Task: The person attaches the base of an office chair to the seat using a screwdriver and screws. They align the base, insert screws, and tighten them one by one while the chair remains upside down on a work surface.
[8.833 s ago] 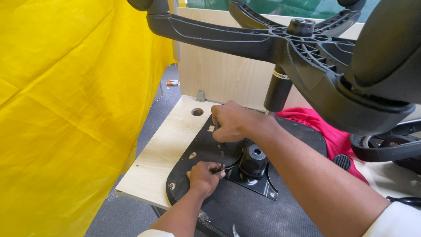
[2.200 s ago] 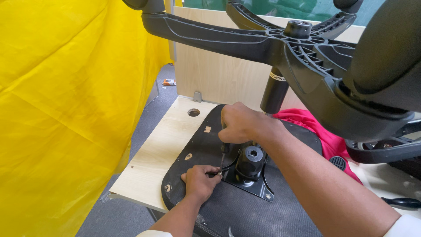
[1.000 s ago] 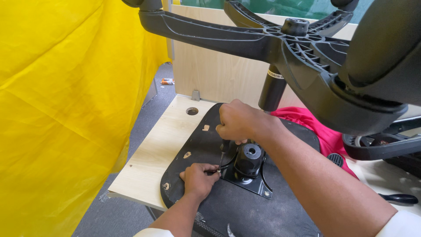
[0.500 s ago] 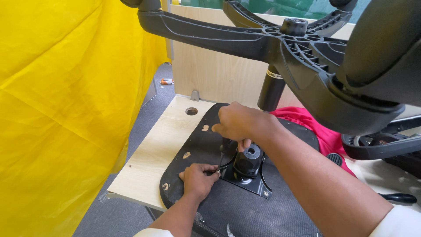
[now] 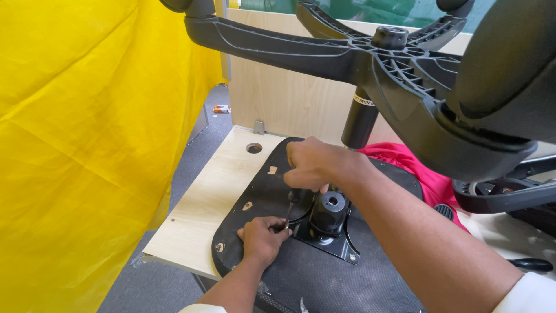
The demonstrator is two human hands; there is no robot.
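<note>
Right grip (image 5: pixel 310 165) clenches a dark screwdriver (image 5: pixel 289 210) upright, left grip (image 5: pixel 262 237) pinching its tip on black plate (image 5: pixel 333 243)

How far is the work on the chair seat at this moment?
Done: the metal plate with its black socket lies on the upturned seat bottom. In hand: the right hand grips a screwdriver upright, the left hand steadies its tip at the plate's edge. Left: the star base stands apart, unattached.
</note>
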